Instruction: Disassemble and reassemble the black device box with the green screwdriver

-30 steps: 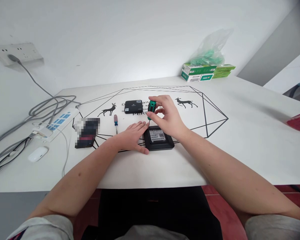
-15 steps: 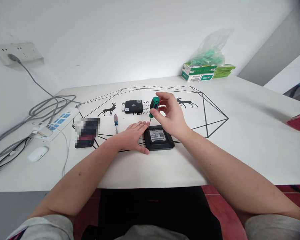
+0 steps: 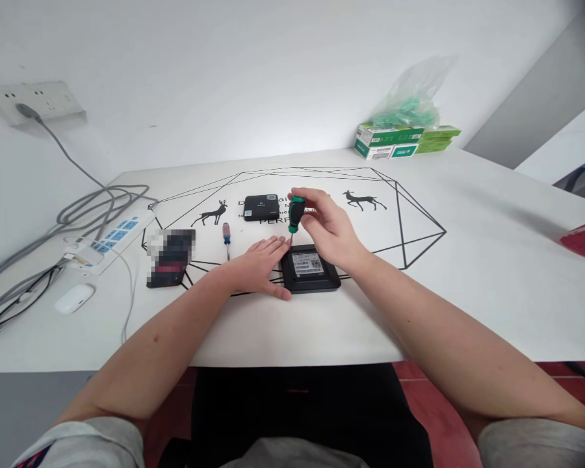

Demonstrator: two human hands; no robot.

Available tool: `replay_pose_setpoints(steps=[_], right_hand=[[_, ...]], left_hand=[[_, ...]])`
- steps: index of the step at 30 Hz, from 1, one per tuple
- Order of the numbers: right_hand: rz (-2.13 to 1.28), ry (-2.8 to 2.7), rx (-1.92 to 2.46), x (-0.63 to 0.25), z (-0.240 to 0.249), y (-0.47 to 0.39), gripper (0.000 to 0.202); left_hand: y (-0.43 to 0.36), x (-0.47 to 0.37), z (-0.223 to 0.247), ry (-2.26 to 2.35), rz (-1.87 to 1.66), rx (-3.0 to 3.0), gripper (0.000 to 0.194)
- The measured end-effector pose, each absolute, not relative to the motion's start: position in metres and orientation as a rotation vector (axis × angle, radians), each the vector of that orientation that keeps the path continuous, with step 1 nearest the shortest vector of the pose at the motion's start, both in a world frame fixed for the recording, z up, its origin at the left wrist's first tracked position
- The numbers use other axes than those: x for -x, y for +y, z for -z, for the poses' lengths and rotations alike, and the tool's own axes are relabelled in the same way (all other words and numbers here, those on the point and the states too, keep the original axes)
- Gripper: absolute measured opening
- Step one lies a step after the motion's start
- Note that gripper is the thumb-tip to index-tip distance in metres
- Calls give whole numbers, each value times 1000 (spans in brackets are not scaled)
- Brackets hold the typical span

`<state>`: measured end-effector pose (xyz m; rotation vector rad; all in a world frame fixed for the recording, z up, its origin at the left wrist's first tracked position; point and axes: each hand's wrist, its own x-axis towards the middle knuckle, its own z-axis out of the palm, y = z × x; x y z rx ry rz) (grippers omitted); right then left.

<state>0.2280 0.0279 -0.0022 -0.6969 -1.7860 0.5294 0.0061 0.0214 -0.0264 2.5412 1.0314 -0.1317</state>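
A flat black box [image 3: 325, 283] with a white printed label facing up lies on the table in front of me. My left hand [image 3: 259, 268] rests with fingers stretched out against its left edge. In my right hand [image 3: 332, 229] is a screwdriver [image 3: 296, 214] with a green and black handle, held nearly upright between thumb and fingers. Its shaft points down at the box's far left corner; the tip's exact contact is hard to make out. Behind my left hand lies a second screwdriver [image 3: 227, 234] with a pinkish and blue handle.
A smaller black box [image 3: 261, 208] sits farther back. To the left are a blurred-out phone [image 3: 172, 259], a power strip [image 3: 117, 239], grey cables [image 3: 90, 201], glasses [image 3: 22, 302] and a white earbud case [image 3: 75, 299]. Green-white cartons [image 3: 389, 135] with a plastic bag stand back right.
My right fingers have shifted on the screwdriver handle, whose top has moved slightly left and now leans differently. My left hand and the labelled box have stayed in place.
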Motion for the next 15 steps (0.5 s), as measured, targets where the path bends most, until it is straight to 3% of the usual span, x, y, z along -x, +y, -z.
replay_pose_setpoints(steps=[5, 10, 15], right_hand=[[-399, -1765, 756, -228, 0, 27, 40], [-542, -1685, 735, -226, 4, 28, 52], [-566, -1670, 733, -227, 6, 29, 50]], left_hand=[[21, -6, 26, 1026, 134, -2554, 145], [21, -6, 26, 1034, 143, -2546, 146], [22, -6, 28, 1040, 149, -2544, 147]])
